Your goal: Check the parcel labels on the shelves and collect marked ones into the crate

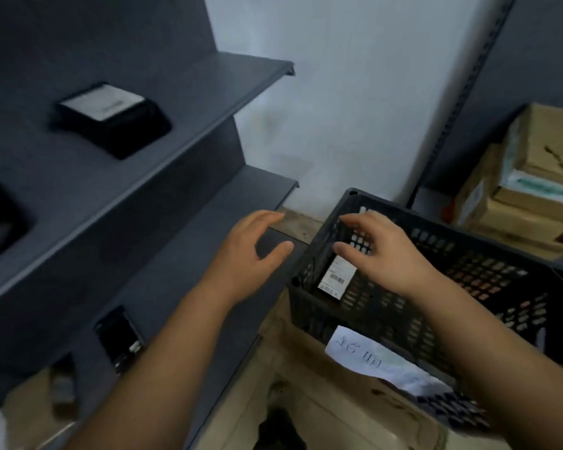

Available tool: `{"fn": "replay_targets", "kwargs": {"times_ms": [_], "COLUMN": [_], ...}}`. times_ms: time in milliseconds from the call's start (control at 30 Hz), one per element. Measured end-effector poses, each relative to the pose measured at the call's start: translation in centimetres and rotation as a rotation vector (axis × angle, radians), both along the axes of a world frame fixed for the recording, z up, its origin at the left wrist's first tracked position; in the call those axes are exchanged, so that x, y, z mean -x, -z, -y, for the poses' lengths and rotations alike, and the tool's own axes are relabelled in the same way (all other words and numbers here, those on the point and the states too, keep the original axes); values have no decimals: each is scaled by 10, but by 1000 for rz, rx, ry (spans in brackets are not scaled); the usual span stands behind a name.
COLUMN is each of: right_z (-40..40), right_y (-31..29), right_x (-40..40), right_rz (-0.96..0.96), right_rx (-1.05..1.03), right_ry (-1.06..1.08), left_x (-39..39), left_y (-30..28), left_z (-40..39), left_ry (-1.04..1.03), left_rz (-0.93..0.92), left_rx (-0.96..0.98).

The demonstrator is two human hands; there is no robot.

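Parcel, black with white label [334, 278], probably rests inside your dark slotted plastic crate [468, 287], just beneath your empty right hand [381, 251] (left hand [254, 241] spread, empty).

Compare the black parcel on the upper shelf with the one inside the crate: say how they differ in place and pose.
The parcel on the upper shelf lies flat, label up, with no hand near it. The parcel in the crate sits tilted against the crate's left wall, partly hidden under the right hand, whose spread fingers hover over it; contact is unclear. The left hand is open over the lower shelf. Both parcels are black with a white label.
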State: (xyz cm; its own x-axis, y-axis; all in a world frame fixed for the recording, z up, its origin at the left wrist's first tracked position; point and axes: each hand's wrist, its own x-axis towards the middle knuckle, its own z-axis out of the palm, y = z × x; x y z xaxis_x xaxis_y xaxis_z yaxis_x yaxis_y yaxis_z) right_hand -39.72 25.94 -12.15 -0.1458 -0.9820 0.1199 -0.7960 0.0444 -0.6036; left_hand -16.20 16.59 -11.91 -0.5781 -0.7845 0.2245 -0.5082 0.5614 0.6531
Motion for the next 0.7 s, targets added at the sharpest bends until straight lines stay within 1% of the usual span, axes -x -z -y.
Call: {"fn": "replay_targets", "kwargs": {"times_ms": [100, 233, 400, 600, 700], "right_z": [5, 17, 35, 76, 98], "right_y": [-34, -67, -90, -105, -102], "right_x": [-38, -107, -201, -301, -341], "right_rz": [3, 56, 90, 92, 71], "right_rx": [85, 178, 248, 218, 211], "right_ry": [-145, -338, -539, -660, -691], "left_x": [-47, -121, -215, -313, -346], "left_y": [-27, -64, -90, -103, -98], "left_z": [-33, -67, -92, -86, -70], "left_ry": [-161, -353, -584, -773, -815], "left_rz": [-18, -43, -72, -103, -114], "left_rx": [60, 157, 175, 169, 159]}}
